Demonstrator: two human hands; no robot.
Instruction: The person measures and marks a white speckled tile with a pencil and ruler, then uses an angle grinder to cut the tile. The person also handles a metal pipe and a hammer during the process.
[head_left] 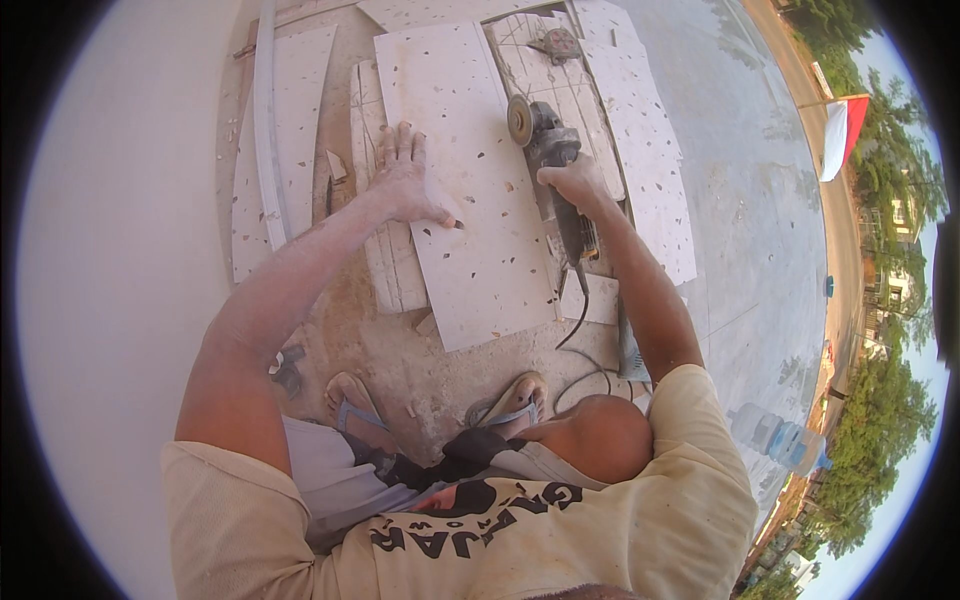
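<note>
My right hand (578,185) grips the body of a dark angle grinder (555,160), fingers wrapped round it. Its round disc (520,121) points away from me at the right edge of a white speckled tile (465,200). My left hand (405,187), dusty and with fingers spread, lies flat on the tile's left edge. Below the tile, a pale scored board (385,240) shows at its left, and another scored slab (540,70) shows at its right. I cannot tell whether the disc touches the tile.
More speckled tiles lie at the right (640,130) and left, where a long pale bar (266,120) crosses one. A small round tool (560,45) sits at the far end. The grinder's cord (590,355) loops near my right foot. A large water bottle (780,438) stands at right.
</note>
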